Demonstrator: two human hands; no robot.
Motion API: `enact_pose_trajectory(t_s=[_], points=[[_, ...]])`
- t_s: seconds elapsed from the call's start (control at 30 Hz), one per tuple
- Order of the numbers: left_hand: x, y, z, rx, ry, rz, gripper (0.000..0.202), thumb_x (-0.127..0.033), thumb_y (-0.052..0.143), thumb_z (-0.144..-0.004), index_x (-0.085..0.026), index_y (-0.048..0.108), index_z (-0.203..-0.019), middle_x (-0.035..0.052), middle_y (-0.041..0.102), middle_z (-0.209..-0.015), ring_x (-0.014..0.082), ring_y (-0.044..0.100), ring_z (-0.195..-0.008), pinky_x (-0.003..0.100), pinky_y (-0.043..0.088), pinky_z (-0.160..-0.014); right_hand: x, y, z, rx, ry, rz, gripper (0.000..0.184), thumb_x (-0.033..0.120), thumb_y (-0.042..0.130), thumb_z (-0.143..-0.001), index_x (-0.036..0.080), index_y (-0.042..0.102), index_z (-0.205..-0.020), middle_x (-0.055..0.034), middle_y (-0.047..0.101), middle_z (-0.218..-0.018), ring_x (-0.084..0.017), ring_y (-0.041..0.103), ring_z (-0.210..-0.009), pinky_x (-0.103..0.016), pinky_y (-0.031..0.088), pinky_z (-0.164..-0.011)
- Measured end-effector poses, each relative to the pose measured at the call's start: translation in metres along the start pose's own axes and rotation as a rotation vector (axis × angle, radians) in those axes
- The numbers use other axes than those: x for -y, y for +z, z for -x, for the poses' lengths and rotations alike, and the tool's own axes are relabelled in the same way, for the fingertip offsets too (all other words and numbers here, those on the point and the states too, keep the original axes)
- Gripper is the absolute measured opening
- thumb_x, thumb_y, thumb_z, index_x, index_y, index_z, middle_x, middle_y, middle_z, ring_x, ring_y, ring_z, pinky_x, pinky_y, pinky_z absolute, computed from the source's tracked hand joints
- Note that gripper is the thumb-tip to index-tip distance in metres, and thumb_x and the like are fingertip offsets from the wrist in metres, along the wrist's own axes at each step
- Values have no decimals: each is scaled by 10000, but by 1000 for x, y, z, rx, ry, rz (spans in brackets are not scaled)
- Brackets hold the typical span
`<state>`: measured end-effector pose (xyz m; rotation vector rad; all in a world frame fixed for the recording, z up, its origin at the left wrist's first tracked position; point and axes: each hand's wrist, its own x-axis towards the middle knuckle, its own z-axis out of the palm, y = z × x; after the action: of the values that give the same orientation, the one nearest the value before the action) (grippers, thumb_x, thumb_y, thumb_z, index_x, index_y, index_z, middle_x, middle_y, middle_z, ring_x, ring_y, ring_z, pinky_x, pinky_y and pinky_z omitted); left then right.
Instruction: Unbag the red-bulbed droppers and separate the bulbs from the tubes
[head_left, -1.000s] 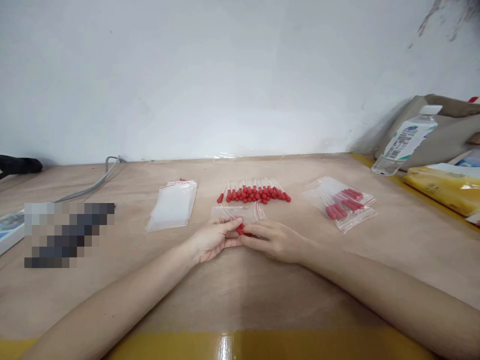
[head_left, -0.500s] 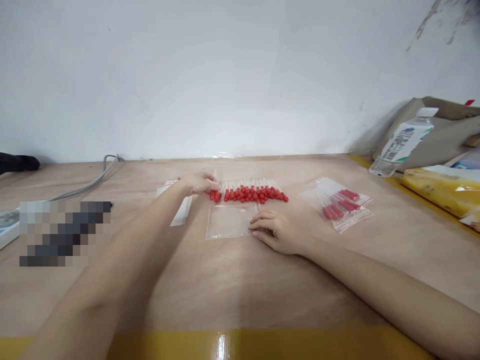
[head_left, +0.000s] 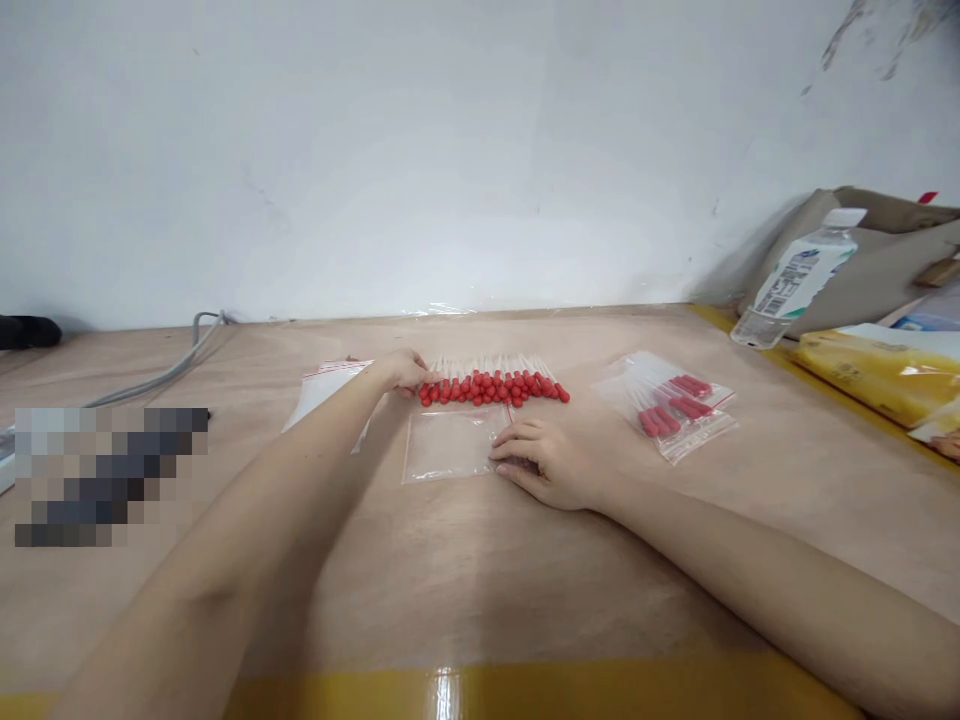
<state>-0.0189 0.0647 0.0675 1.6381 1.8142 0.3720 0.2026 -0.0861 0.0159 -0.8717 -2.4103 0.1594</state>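
Thin pale sticks with red heads [head_left: 495,388] lie side by side in a row, heads toward me. At the row's left end is my left hand [head_left: 405,372], its fingers closed around the outermost sticks; the fingertips are partly hidden. In front of the row a clear zip bag [head_left: 450,445] lies flat on the table. My right hand [head_left: 546,465] rests at the bag's right edge, fingers curved and a gap between them and the thumb, with nothing seen in it.
Filled bags of red-headed sticks [head_left: 679,405] lie to the right. White-looking flat bags [head_left: 319,385] sit under my left forearm. Further right are a water bottle [head_left: 795,280], a grey-brown bag [head_left: 885,260] and a yellow packet [head_left: 870,375]. A grey cable [head_left: 157,380] runs at the left.
My left hand has brought its few sticks rightward against the row, closing the gap there. My right hand stays at the bag's edge. The view has shifted slightly.
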Motion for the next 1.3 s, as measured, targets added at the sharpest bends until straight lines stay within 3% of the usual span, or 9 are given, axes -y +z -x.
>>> enact_pose_trajectory(t_s=[0.27, 0.63, 0.73, 0.77, 0.83, 0.9, 1.07, 1.2, 1.3], points=[[6, 10, 14, -15, 15, 10, 273, -263, 688, -686, -139, 592, -909, 1, 602, -570, 126, 605, -553, 215, 501, -575, 0, 2, 1, -13, 8, 6, 202, 247, 497, -837, 202, 638, -974, -55, 641, -983, -165, 565, -941, -332, 426, -877], [16, 2, 22, -123, 130, -229, 298, -359, 667, -667, -150, 632, -875, 50, 627, -661, 215, 618, -701, 284, 476, -665, 4, -3, -1, 6, 4, 21, 204, 239, 486, -839, 195, 652, -950, -62, 654, -966, -171, 577, -932, -346, 428, -880], [25, 12, 45, -256, 317, -263, 306, -379, 552, -768, -200, 595, -1013, 66, 629, -916, 226, 560, -957, 314, 409, -868, 6, -6, -3, 34, 0, 24, 194, 232, 485, -838, 195, 659, -916, -65, 657, -935, -178, 577, -923, -356, 432, -872], [29, 17, 55, -333, 510, -282, 300, -378, 485, -813, -189, 598, -1016, 79, 619, -944, 226, 544, -980, 330, 393, -895, 7, -8, -4, 44, -1, 26, 189, 228, 487, -836, 193, 661, -902, -67, 657, -919, -179, 579, -916, -355, 436, -864], [38, 30, 76, -238, 839, -315, 333, -390, 403, -861, -182, 612, -1017, 88, 600, -1024, 208, 523, -1023, 327, 374, -930, 8, -10, -5, 57, -1, 23, 179, 232, 500, -827, 188, 661, -893, -73, 653, -900, -183, 580, -910, -349, 445, -845], [47, 40, 94, -52, 993, -363, 401, -394, 363, -886, -195, 509, -1203, 88, 490, -1254, 193, 434, -1169, 318, 316, -1001, 7, -11, -5, 70, 6, 8, 183, 245, 515, -816, 185, 657, -915, -77, 644, -915, -185, 578, -915, -340, 451, -831], [56, 48, 111, 176, 864, -576, 543, -487, 260, -902, -260, 193, -1390, 44, 102, -1478, 244, 51, -1357, 433, 83, -1089, -2, -9, -1, 103, -24, -28, 246, 318, 493, -837, 203, 632, -1005, -59, 633, -976, -173, 572, -927, -321, 444, -831], [57, 44, 121, 245, 835, -620, 575, -539, 247, -885, -301, 125, -1395, 29, 48, -1478, 254, 20, -1355, 444, 59, -1083, -3, -13, 0, 50, 5, 51, 251, 336, 458, -856, 220, 636, -989, -50, 644, -946, -163, 577, -890, -293, 440, -797], [53, 41, 134, 239, 801, -593, 588, -570, 295, -859, -303, 222, -1378, 46, 157, -1468, 277, 110, -1348, 452, 118, -1068, -5, -20, -1, -18, 124, 176, 240, 322, 447, -853, 225, 634, -971, -49, 648, -911, -156, 589, -817, -275, 444, -738]])
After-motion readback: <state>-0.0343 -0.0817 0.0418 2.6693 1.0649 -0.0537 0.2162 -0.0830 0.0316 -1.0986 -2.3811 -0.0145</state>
